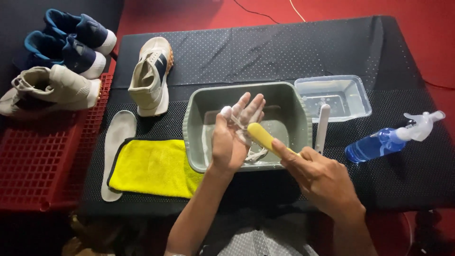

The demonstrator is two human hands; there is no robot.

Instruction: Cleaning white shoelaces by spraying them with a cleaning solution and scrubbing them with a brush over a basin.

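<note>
Shoelace point(246, 135), white and wet-looking, lies across the palm of the left hand point(231, 142), which is held flat and open over the grey basin point(199, 102), fingers spread; a loop of the lace trails down toward the shallow water inside. The right hand point(320, 178) is closed around the handle of a yellow brush point(260, 135), whose head presses on the lace. The step in hand looks like scrubbing the lace against the palm; the next move likely calls for drawing a fresh length of lace under the bristles while the palm stays flat.

A white stick-like tool point(323, 128) leans at the basin's right rim. Beyond it sits a clear plastic tub point(360, 102), rectangular and unlabelled. Farther right lies a blue spray bottle point(379, 144) on its side, with a pale trigger head and no readable label. Left of the basin are a yellow cloth point(151, 168), a white insole point(116, 142) and a beige shoe point(151, 78).
</note>
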